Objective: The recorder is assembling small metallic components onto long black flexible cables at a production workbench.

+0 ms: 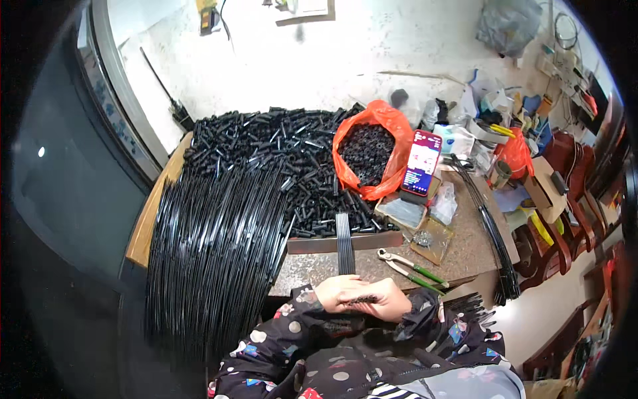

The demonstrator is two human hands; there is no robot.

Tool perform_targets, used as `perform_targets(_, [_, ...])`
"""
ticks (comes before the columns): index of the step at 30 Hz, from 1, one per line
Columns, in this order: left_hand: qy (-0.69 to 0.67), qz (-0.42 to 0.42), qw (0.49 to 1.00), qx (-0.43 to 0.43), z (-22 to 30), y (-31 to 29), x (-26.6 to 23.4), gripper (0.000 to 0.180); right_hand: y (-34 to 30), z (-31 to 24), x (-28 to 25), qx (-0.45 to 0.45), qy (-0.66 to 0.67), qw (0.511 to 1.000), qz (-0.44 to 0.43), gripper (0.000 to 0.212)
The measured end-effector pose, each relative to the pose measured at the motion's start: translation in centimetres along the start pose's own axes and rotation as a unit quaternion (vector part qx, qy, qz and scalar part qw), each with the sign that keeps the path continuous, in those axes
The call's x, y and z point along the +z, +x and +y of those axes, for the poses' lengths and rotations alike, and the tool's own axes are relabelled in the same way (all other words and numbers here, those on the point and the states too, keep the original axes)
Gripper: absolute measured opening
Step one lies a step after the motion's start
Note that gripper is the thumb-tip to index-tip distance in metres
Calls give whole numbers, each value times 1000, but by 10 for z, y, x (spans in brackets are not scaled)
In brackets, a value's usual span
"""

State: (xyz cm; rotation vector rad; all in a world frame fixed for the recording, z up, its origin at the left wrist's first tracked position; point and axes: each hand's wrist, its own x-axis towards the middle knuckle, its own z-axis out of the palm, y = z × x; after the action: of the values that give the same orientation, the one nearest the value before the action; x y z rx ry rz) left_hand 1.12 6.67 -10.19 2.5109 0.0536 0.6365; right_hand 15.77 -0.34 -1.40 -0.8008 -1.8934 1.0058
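Observation:
Close to my body at the table's front edge, my left hand (pixel 337 291) and my right hand (pixel 391 302) are together around a bundle of thin black rods (pixel 344 243). The rods lie side by side and point away from me, over the rim of a low brown tray or board edge (pixel 345 242). Their near ends show as a dark cluster between my palms. Beyond them is a large heap of short black tubular pieces (pixel 266 143). Pliers with green handles (pixel 412 269) lie to the right of my hands.
Many long black rods (pixel 212 246) hang over the table's left front edge. An orange bag (pixel 401 126) holds small black parts, beside a propped phone (pixel 422 163). More rods (pixel 488 233) lie at the right edge. Clutter and wooden chairs (pixel 565 193) stand further right.

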Motion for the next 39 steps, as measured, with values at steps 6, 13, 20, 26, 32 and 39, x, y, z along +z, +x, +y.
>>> perform_targets(6, [-115, 101, 981, -116, 38, 13, -24, 37, 26, -33, -28, 87, 229, 964, -101, 28])
perform_targets(13, [-169, 172, 969, -54, 80, 46, -74, 29, 52, -38, -48, -227, -169, 934, -216, 37])
perform_targets(20, [-286, 74, 946, -131, 93, 45, -85, 20, 76, 17, -90, 152, -306, 933, 115, 15])
perform_targets(26, [-235, 122, 958, -107, 98, 41, -90, 22, 47, 80, -103, 64, -523, 842, 113, 7])
perform_targets(32, [-247, 137, 954, -96, 92, 52, -87, 20, 36, 82, -115, -5, -513, 842, 168, 8])
perform_targets(39, [-168, 203, 947, -183, 88, 46, -97, 12, 42, -23, -66, -73, -133, 983, 108, 18])
